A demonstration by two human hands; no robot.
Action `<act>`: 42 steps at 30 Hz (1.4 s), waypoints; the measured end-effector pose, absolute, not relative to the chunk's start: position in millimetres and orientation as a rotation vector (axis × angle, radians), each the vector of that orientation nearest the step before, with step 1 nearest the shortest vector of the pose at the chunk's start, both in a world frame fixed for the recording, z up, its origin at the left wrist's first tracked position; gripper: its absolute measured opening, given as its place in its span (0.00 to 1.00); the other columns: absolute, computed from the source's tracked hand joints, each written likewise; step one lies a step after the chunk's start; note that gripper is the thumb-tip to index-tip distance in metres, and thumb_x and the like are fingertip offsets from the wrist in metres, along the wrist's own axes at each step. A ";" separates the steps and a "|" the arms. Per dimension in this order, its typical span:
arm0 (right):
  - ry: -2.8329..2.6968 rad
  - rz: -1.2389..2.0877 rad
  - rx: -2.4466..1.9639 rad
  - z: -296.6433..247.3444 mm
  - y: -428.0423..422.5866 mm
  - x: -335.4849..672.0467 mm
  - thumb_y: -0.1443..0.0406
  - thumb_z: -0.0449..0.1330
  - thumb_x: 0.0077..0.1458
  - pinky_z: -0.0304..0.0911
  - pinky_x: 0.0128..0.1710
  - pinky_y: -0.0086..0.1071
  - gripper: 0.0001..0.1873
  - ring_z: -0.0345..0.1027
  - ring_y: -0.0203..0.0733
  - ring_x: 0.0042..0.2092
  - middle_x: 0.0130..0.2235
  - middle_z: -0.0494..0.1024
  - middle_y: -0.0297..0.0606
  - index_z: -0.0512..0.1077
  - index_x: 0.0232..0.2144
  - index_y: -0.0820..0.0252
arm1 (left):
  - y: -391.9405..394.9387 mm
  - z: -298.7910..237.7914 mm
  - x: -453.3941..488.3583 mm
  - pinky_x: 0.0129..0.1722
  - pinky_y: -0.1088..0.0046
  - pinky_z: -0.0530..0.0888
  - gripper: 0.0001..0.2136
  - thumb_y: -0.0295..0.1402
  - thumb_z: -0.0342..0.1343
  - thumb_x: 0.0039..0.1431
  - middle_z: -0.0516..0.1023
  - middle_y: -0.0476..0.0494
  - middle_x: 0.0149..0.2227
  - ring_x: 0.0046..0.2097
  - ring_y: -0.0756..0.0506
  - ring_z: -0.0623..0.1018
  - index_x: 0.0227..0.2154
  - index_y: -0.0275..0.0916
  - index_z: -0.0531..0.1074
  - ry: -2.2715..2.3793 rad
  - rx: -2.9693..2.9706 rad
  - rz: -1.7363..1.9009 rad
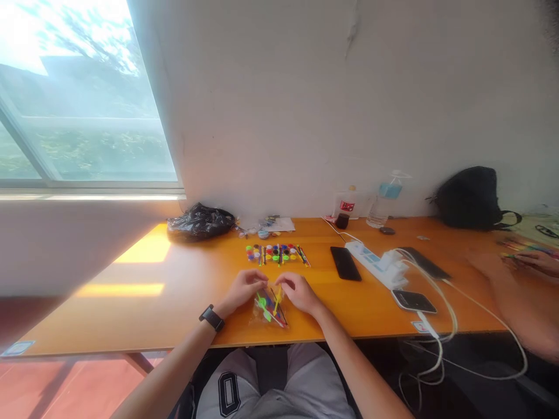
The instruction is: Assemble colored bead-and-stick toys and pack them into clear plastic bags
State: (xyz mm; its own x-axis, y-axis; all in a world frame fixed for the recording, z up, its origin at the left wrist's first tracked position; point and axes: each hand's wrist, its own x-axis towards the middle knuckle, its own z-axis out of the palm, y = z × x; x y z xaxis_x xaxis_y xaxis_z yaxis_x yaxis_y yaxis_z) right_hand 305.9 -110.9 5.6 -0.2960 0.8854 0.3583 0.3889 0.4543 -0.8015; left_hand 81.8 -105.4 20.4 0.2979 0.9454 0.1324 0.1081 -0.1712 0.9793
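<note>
A clear plastic bag (271, 309) lies near the front edge of the wooden table. Inside it are green, yellow, blue and red pieces and thin dark sticks. My left hand (244, 289) pinches the top left corner of the bag, with a dark watch on that wrist. At the top right side, the fingers of my right hand (299, 292) are pinched together on the plastic. Just beyond the hands, small round pots with coloured lids (276, 252) stand in rows, and thin colourful sticks (303, 256) lie among them.
A black plastic bag (201, 221) sits at the back left. Right of the pots are a black phone (345, 263), a white power strip (371, 265) and a charging phone (414, 301); cables hang over the edge. Bottles and a black backpack (469, 198) stand behind. Another person's arm (510, 302) is at right.
</note>
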 end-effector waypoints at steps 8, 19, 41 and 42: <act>-1.836 0.806 -1.078 8.5 -111.6 305.2 0.71 0.54 0.57 0.66 0.41 0.32 0.13 0.74 0.42 0.39 0.37 0.82 0.38 0.80 0.35 0.59 | -104.2 17.9 81.6 0.37 0.71 0.76 0.12 0.40 0.66 0.54 0.84 0.41 0.33 0.35 0.44 0.82 0.34 0.35 0.80 0.981 1.554 1.034; -1.840 0.807 -1.058 7.4 -110.4 306.5 0.70 0.54 0.58 0.66 0.43 0.32 0.13 0.74 0.42 0.39 0.37 0.82 0.38 0.79 0.35 0.59 | -104.2 18.9 84.1 0.38 0.70 0.76 0.14 0.42 0.67 0.53 0.84 0.41 0.34 0.36 0.43 0.82 0.34 0.35 0.80 0.973 1.523 1.053; -1.839 0.789 -1.074 5.5 -109.4 306.2 0.70 0.55 0.56 0.65 0.39 0.31 0.13 0.73 0.41 0.36 0.34 0.81 0.36 0.79 0.34 0.58 | -101.3 14.3 82.8 0.37 0.71 0.76 0.15 0.43 0.67 0.54 0.83 0.42 0.33 0.35 0.43 0.82 0.34 0.35 0.80 0.958 1.569 1.059; -1.838 0.790 -1.077 5.5 -109.4 306.2 0.71 0.54 0.56 0.65 0.39 0.31 0.13 0.73 0.41 0.36 0.34 0.81 0.36 0.79 0.34 0.58 | -101.1 13.8 82.7 0.37 0.71 0.76 0.14 0.43 0.67 0.55 0.83 0.42 0.34 0.35 0.44 0.82 0.34 0.35 0.80 0.957 1.571 1.056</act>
